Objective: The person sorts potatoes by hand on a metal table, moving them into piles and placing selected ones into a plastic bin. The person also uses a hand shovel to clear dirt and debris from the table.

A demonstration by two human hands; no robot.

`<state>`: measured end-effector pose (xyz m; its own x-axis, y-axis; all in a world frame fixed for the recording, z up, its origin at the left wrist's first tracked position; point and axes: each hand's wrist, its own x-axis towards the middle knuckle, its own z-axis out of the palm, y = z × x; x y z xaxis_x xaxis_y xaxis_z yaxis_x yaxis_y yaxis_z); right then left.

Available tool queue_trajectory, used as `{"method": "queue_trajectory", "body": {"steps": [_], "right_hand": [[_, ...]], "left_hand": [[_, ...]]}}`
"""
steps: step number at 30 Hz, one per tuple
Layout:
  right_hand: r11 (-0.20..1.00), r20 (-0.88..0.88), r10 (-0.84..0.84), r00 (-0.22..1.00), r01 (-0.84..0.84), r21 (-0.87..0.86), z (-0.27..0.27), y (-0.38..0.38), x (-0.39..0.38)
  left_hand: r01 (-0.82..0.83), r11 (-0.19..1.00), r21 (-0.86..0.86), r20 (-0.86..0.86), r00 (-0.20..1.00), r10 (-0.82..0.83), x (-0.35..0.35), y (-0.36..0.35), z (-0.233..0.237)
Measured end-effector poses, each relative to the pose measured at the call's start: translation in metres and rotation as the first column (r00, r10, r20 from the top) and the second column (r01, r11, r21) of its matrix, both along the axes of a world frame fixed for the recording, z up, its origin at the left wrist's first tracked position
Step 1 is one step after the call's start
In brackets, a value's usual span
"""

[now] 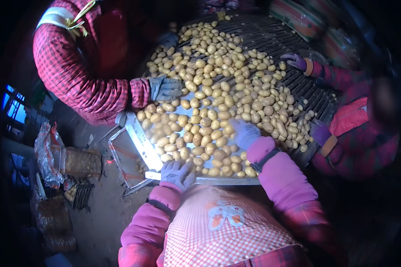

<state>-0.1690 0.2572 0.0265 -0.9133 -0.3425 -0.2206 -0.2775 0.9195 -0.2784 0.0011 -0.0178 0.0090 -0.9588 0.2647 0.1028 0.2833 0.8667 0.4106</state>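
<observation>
Many yellow potatoes (205, 120) cover a metal sorting table (140, 140) with a slatted upper part. My left hand (178, 173), in a pale grey glove, rests at the table's near edge, its fingers lying over the rim beside the closest potatoes. It holds nothing that I can see. Farther right, my right hand (246, 133), in a similar glove, is among the potatoes with its fingers stretched forward and slightly blurred. Its fingertips touch or nearly touch potatoes; no potato shows in its grip.
On the left, a co-worker in a red checked sleeve (82, 75) has a grey-gloved hand (165, 88) on the potatoes. Another co-worker's purple gloves (295, 61) are at the right side. Filled bags (298, 18) stand behind; a crate (82, 161) sits on the floor left.
</observation>
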Motion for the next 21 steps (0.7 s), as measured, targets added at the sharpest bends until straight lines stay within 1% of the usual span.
{"method": "queue_trajectory", "body": {"steps": [1, 3, 4, 7, 8, 9, 10, 11, 12, 13, 15, 16, 17, 18, 19, 20, 21], "right_hand": [[1.000, 0.004, 0.019, 1.000, -0.019, -0.004, -0.003, -0.004, 0.005], [0.989, 0.170, 0.143, 0.975, -0.146, 0.004, -0.011, -0.001, 0.031], [0.988, 0.177, 0.152, 0.972, -0.157, 0.010, -0.014, 0.006, 0.042], [0.962, 0.166, 0.196, 0.967, -0.157, -0.223, -0.017, 0.039, 0.055], [0.933, 0.183, 0.148, 0.972, -0.075, -0.353, -0.022, 0.050, 0.053], [0.933, 0.190, 0.142, 0.971, -0.067, -0.354, -0.028, 0.063, 0.053], [0.837, 0.276, -0.020, 0.961, 0.167, -0.521, -0.015, 0.069, 0.055], [0.663, 0.382, -0.162, 0.910, 0.387, -0.641, -0.007, 0.077, 0.057], [0.613, 0.349, -0.207, 0.914, 0.399, -0.682, -0.006, 0.087, 0.058], [0.605, 0.352, -0.227, 0.908, 0.414, -0.680, 0.007, 0.091, 0.064], [0.665, 0.438, -0.374, 0.817, 0.566, -0.487, 0.039, 0.094, 0.075], [0.621, 0.427, -0.364, 0.828, 0.557, -0.551, 0.039, 0.100, 0.083], [0.612, 0.428, -0.377, 0.821, 0.568, -0.551, 0.027, 0.113, 0.090], [0.712, 0.210, -0.377, 0.902, 0.427, -0.557, 0.009, 0.129, 0.097], [0.806, -0.022, -0.346, 0.938, 0.285, -0.519, 0.008, 0.135, 0.105], [0.840, -0.087, -0.361, 0.929, 0.283, -0.463, 0.008, 0.142, 0.114], [0.835, -0.089, -0.382, 0.920, 0.303, -0.459, 0.007, 0.146, 0.121]], "left_hand": [[0.005, 1.000, -0.001, -0.037, 0.999, -0.005, 0.000, -0.001, -0.001], [0.004, 1.000, -0.006, -0.019, 1.000, -0.004, 0.001, 0.000, 0.005], [0.000, 1.000, 0.006, -0.032, 0.999, 0.000, 0.002, -0.002, -0.002], [-0.009, 1.000, 0.018, 0.017, 1.000, 0.008, 0.000, -0.002, 0.005], [-0.010, 1.000, 0.018, 0.020, 1.000, 0.010, 0.000, -0.003, 0.004], [-0.007, 1.000, 0.001, -0.001, 1.000, 0.007, 0.000, -0.003, 0.004], [0.006, 1.000, -0.013, -0.022, 1.000, -0.006, -0.001, -0.002, 0.003], [0.011, 1.000, 0.013, -0.040, 0.999, -0.010, -0.001, -0.002, 0.000], [-0.001, 1.000, -0.005, -0.023, 1.000, 0.001, -0.001, -0.001, -0.001], [-0.015, 1.000, -0.023, -0.004, 1.000, 0.015, -0.002, 0.001, 0.001], [-0.004, 0.999, -0.034, -0.001, 1.000, 0.004, -0.002, 0.002, 0.001], [-0.014, 0.999, -0.031, -0.013, 1.000, 0.013, -0.002, 0.002, 0.002], [-0.021, 0.999, -0.026, -0.028, 0.999, 0.020, -0.003, 0.003, 0.003], [-0.025, 0.999, -0.032, -0.033, 0.999, 0.024, -0.001, 0.003, -0.002], [-0.028, 0.999, -0.038, -0.052, 0.998, 0.026, 0.000, 0.004, -0.005], [-0.026, 0.999, -0.046, -0.058, 0.998, 0.023, 0.000, 0.005, -0.006], [-0.026, 0.998, -0.055, -0.059, 0.998, 0.022, 0.001, 0.006, -0.008]]}}
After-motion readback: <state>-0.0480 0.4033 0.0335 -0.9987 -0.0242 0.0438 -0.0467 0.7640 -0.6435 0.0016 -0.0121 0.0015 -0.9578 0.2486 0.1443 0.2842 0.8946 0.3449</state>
